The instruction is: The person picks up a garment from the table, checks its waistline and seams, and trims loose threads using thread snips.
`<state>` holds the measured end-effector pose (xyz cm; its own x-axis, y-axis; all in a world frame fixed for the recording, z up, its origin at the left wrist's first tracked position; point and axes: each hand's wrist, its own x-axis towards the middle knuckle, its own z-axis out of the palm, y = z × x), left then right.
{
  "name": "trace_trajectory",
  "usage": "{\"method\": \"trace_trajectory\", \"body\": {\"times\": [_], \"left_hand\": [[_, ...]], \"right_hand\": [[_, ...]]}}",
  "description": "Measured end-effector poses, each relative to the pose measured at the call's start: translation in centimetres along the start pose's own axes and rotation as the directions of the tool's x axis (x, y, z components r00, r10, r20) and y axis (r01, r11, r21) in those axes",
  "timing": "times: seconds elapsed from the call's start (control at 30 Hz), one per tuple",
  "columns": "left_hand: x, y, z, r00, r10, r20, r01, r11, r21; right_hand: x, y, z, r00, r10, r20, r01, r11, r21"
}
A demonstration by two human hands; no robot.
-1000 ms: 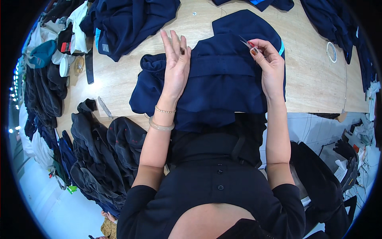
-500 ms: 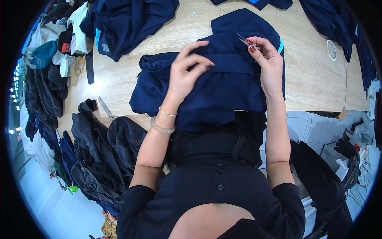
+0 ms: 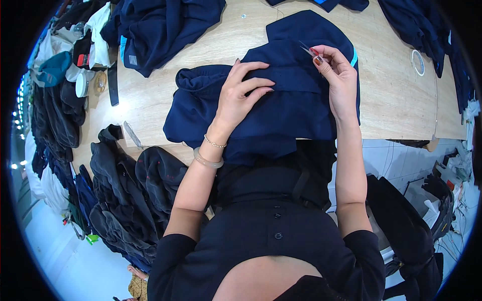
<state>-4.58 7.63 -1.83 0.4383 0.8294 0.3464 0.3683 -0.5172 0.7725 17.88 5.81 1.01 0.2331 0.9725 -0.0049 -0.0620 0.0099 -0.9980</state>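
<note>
A navy blue garment [image 3: 286, 108] lies folded in layers on the table in front of me, reaching over its near edge. My left hand [image 3: 243, 90] rests on it with the fingers apart, the fingertips by a straight fold across the cloth. Nothing shows in that hand. My right hand [image 3: 341, 75] is closed over the garment's right side. Between its thumb and fingers are small pointed thread snips [image 3: 306, 48], blades toward the upper left. The palm hides most of their handle.
More navy garments [image 3: 165, 30] lie at the far left and far right [image 3: 419, 30]. A white tape ring [image 3: 417, 62] sits to the right on the wooden table [image 3: 391, 100]. To the left are a clear-wrapped blade-like item [image 3: 132, 134], a white-lidded jar [image 3: 82, 85] and dark clothes [image 3: 120, 195].
My left hand has come down onto the garment, its fingers less curled and shifted slightly right. My right hand with the snips stays nearly in place.
</note>
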Motion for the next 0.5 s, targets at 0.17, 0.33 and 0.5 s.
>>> {"method": "trace_trajectory", "body": {"times": [0.17, 0.33, 0.5], "left_hand": [[0.0, 0.1, 0.7, 0.994, 0.1, -0.052, -0.092, 0.987, 0.13], [0.0, -0.5, 1.1, 0.995, 0.019, -0.098, -0.008, 0.993, 0.119], [0.1, -0.5, 0.9, 0.997, 0.02, -0.071, -0.014, 0.996, 0.087]], "right_hand": [[-0.3, -0.1, 0.1, 0.999, -0.001, 0.04, 0.004, 0.997, -0.077], [-1.9, -2.4, 1.1, 0.967, -0.167, 0.193, 0.248, 0.79, -0.56], [-2.4, -2.0, 0.4, 0.927, -0.245, 0.282, 0.374, 0.636, -0.675]]}}
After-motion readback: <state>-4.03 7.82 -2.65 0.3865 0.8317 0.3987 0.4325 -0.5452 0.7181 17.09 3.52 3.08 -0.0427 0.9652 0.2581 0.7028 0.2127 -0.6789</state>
